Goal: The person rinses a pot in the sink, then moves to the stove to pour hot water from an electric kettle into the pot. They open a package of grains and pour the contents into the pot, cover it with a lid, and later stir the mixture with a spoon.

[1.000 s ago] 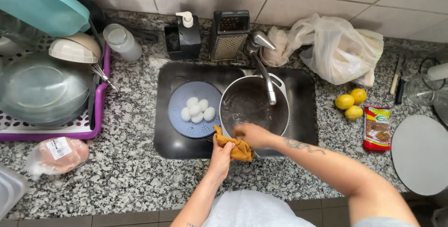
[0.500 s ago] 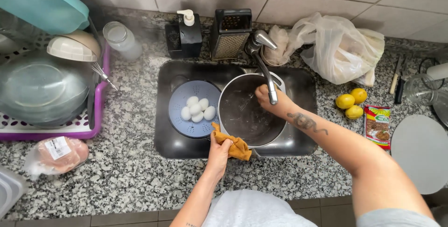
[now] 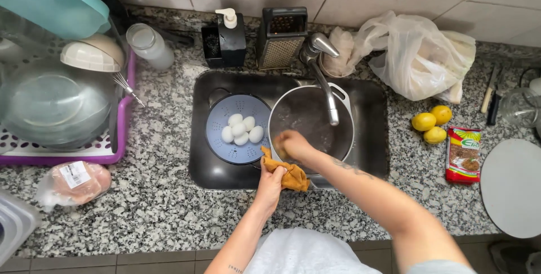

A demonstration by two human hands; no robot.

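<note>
Scrubbing the pot in the sink

Left hand (image 3: 270,186) clamps an orange cloth (image 3: 287,175) on the pot (image 3: 310,122) rim at 6 o'clock; right hand (image 3: 292,144) is curled inside, contents unclear. Probably best to keep that grip firm. Faucet (image 3: 324,82) overhangs at 12, egg colander (image 3: 236,130) crowds 9.

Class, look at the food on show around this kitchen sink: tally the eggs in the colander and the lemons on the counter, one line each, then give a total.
eggs in the blue colander: 5
lemons on the counter: 3
Total: 8
</note>
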